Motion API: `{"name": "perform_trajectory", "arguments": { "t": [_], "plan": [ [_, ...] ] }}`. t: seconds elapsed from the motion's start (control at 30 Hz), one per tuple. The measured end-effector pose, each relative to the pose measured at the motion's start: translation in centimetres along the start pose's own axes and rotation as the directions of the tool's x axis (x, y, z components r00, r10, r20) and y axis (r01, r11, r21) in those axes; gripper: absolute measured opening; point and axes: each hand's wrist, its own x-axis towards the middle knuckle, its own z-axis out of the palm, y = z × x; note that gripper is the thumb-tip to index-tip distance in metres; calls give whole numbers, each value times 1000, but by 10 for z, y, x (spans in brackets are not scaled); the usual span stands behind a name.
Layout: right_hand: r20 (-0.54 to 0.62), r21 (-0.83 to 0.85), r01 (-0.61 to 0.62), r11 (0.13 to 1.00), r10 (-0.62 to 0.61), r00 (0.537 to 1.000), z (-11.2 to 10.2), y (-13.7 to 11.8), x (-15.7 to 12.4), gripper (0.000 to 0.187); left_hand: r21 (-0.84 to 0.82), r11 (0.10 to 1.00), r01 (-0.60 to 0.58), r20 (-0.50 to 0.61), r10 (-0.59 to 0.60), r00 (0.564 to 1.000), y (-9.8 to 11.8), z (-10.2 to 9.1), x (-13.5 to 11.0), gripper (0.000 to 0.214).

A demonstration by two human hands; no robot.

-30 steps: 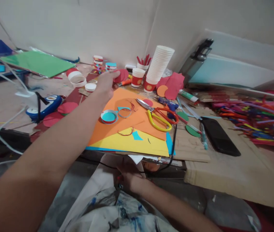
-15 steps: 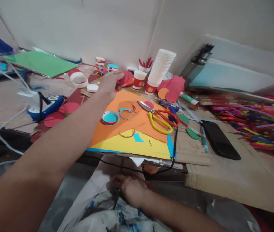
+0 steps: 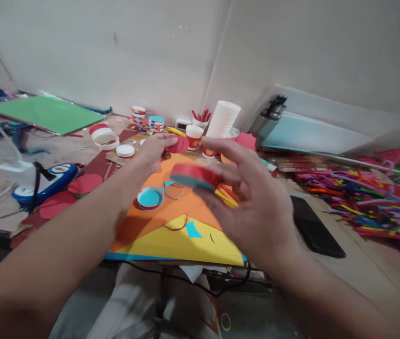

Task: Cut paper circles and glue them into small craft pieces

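My left hand (image 3: 154,149) reaches to the back of the work area, its fingers closed on a red paper circle (image 3: 179,145) near the paper cups. Above the orange paper (image 3: 182,207), my right hand (image 3: 256,212) grips a short round red piece (image 3: 191,174) with a dark teal lower edge, blurred by motion. It looks like a cut section of paper cup. Below it lie a cup ring with a blue disc inside (image 3: 150,198) and a blue paper offcut (image 3: 194,230). My right hand mostly covers the scissors; part of the yellow handle (image 3: 226,197) shows.
A stack of white paper cups (image 3: 224,120) and a single red-and-white cup (image 3: 194,136) stand at the back. A phone (image 3: 316,226) and colourful pipe cleaners (image 3: 362,202) lie right. Left are a blue power strip (image 3: 50,183), red circles (image 3: 85,183) and green sheets (image 3: 44,113).
My right hand has risen from my lap to above the orange paper, with the round red piece in it. My left hand stays by the red circle. The view has shifted.
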Motion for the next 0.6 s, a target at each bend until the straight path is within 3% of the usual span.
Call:
{"name": "perform_trajectory", "arguments": {
  "t": [0.1, 0.17, 0.33, 0.47, 0.53, 0.6],
  "plan": [
    [-60, -255, 59, 965, -77, 995, 17, 48, 19, 29, -24, 999, -33, -57, 31, 998, 0, -5, 4, 5],
    [7, -383, 91, 919, -95, 995, 28, 79, 24, 24, -36, 999, -19, -69, 17, 997, 0, -6, 4, 8],
    [149, -576, 41, 817, 56, 987, 44, 129, 21, 23, -16, 999, 38, 3, -38, 999, 1, 0, -2, 11],
    [209, -624, 45, 780, 111, 972, 48, 122, 16, 28, -8, 999, 32, -17, -32, 999, 4, 3, -5, 10],
    [191, -563, 74, 823, 43, 981, 49, 106, 13, 36, -13, 1000, 19, -29, -19, 999, 5, 3, -5, 9],
    [266, -438, 161, 884, -43, 963, 51, 91, 11, 37, -10, 1000, 10, -24, -10, 1000, 2, 2, -4, 8]
  ]
}}
